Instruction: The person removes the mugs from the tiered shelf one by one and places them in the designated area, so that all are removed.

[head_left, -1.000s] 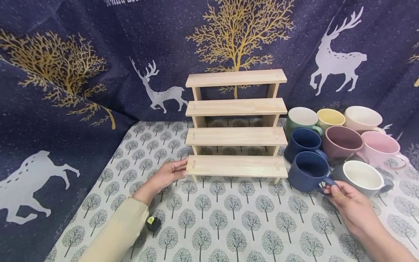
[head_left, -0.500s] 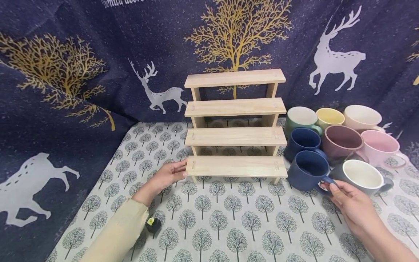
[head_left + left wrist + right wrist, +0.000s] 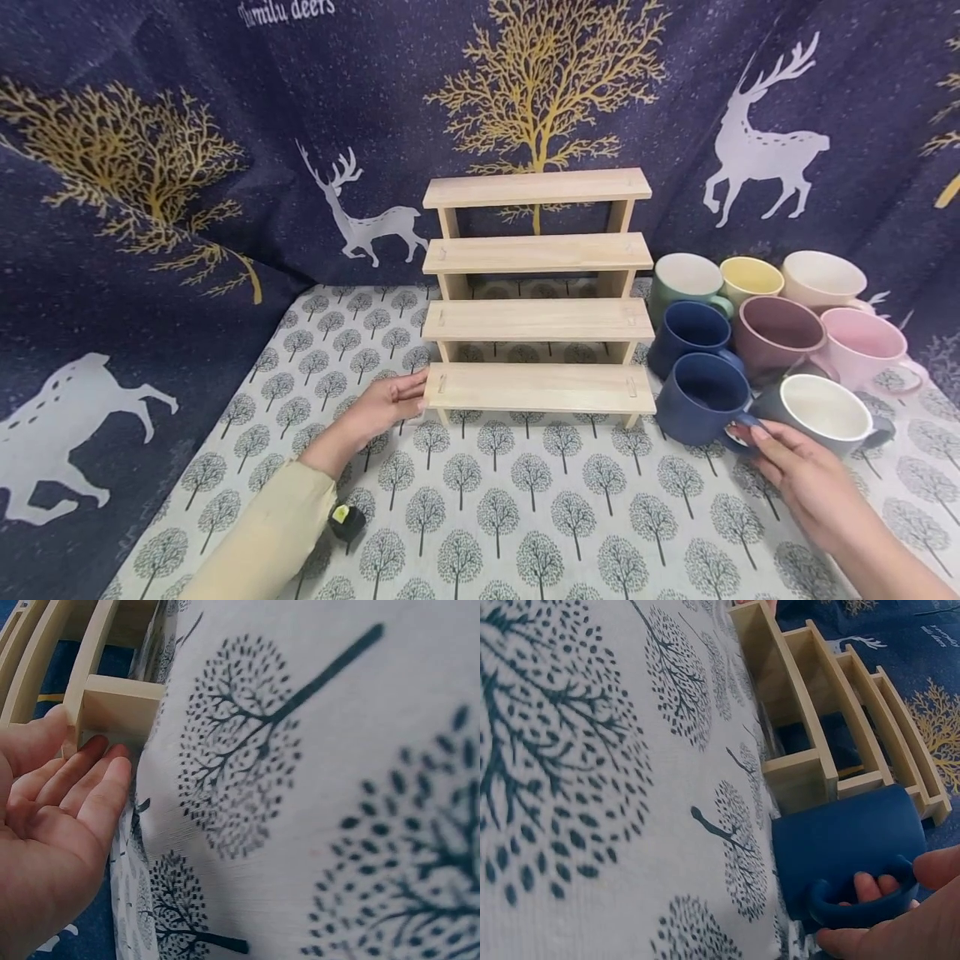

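A four-tier stand of pale wood (image 3: 540, 387), without anything on its steps, stands at the middle of the table. My left hand (image 3: 382, 408) pinches the left end of its lowest step; in the left wrist view the thumb (image 3: 34, 739) lies on one face of the board and the fingers reach under the other. Right of the stand, my right hand (image 3: 806, 479) holds a dark blue mug (image 3: 697, 417) by its handle. Fingers come through the handle (image 3: 862, 907) in the right wrist view, and the mug's body is close beside the stand's end.
Behind the held mug are a second blue mug (image 3: 681, 350) and a maroon mug (image 3: 761, 354). A grey mug (image 3: 780, 417) is at its right, a pink mug (image 3: 862, 367) beyond. Green (image 3: 667, 300), yellow (image 3: 750, 287) and cream mugs (image 3: 817, 287) line the back, before a dark blue cloth (image 3: 360, 100).
The head view has tipped up slightly, so everything sits a little lower in it. Both hands keep their holds, and the stand and mugs stay in place.
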Tool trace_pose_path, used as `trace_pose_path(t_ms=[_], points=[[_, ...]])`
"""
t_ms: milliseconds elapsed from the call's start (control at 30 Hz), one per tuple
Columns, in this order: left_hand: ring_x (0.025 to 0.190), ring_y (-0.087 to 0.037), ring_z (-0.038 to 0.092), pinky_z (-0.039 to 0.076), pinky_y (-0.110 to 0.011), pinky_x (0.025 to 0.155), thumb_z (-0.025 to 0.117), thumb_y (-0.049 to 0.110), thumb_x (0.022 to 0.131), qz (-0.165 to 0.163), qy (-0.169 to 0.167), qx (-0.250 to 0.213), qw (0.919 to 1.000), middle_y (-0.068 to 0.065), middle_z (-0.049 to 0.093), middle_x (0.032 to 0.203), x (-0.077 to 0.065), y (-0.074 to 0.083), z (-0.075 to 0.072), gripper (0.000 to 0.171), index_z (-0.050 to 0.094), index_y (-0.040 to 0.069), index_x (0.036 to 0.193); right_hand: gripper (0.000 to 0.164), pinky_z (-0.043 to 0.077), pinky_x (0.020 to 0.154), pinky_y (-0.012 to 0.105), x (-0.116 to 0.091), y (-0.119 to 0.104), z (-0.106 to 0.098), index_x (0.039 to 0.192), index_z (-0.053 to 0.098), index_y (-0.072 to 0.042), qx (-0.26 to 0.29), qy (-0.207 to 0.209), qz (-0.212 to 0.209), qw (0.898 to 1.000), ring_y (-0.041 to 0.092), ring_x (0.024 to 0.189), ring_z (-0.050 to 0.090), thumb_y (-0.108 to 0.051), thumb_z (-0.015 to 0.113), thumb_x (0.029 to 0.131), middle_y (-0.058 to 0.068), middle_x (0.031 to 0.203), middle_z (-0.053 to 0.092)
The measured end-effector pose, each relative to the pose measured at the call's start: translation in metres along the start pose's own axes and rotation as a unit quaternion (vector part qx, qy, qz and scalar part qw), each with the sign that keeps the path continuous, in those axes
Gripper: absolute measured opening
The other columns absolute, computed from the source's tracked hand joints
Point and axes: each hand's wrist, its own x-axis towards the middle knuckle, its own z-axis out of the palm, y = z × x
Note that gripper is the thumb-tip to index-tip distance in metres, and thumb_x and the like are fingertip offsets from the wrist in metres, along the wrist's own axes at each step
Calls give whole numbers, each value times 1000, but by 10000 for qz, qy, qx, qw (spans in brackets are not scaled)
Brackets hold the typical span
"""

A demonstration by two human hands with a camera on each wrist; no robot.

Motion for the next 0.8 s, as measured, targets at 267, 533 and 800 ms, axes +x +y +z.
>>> trace_pose_path(t_ms=[267,533,800], points=[[138,-44,54,55,-27,108,58,-1,97,82,42,110,9999,-25,42,156,1,1,-3,64,31,-4,155,50,53,84,0,-1,-7,-2,118,69,-36,-535,-159,123,9984,-16,108,62,0,35,109,-26,117,71],[139,-44,53,49,-37,115,60,7,97,105,84,290,9995,-24,44,155,0,3,-5,66,30,-3,156,56,48,87,-3,-6,-14,-5,129,62,-37,-1226,-223,-445,9912,-18,112,58,6,35,106,-31,126,63],[93,-28,75,66,-27,80,56,14,102,197,508,1259,9905,-22,56,148,-13,16,-15,58,37,-1,154,54,47,92,-3,0,-37,2,131,62,-25,-1106,-199,-1024,9884,-13,119,58,10,31,105,-22,130,68]])
